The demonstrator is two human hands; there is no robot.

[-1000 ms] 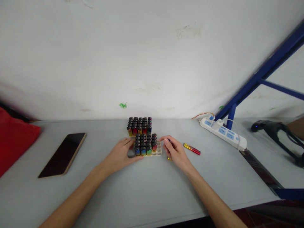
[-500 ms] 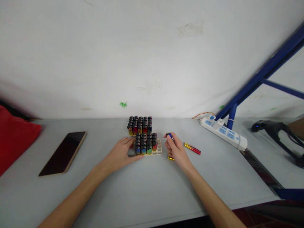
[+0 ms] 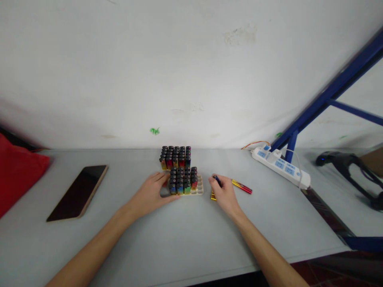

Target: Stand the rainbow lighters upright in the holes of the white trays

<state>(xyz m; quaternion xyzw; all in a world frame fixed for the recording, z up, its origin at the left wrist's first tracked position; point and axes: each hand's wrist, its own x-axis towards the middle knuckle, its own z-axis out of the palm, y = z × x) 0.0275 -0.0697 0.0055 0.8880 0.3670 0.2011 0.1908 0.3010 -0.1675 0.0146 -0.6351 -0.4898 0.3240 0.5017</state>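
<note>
Rows of lighters (image 3: 180, 184) with black tops and multicoloured bodies stand upright in a pale tray (image 3: 200, 190), whose round slots show at its right side. My left hand (image 3: 151, 192) curls around the tray's left end, thumb along the front edge, fingers behind. To the right of the tray, my right hand (image 3: 225, 192) is closed on a small dark blue cylinder (image 3: 217, 180); only its upper end shows. Under this hand a gold piece (image 3: 213, 196) pokes out, mostly covered. A shiny yellow-and-red stick (image 3: 243, 187) lies just right of the hand.
Behind the tray stands a second block of lighters (image 3: 176, 158). A dark phone or tablet (image 3: 78, 193) and a red cloth-like item (image 3: 19, 171) lie at left. At right are a white power strip (image 3: 281, 167), a blue metal frame (image 3: 323, 99) and a black device (image 3: 348, 169).
My right hand has turned slightly and its fingers have shifted on the blue cylinder, which now tilts differently. My left hand stays at the tray.
</note>
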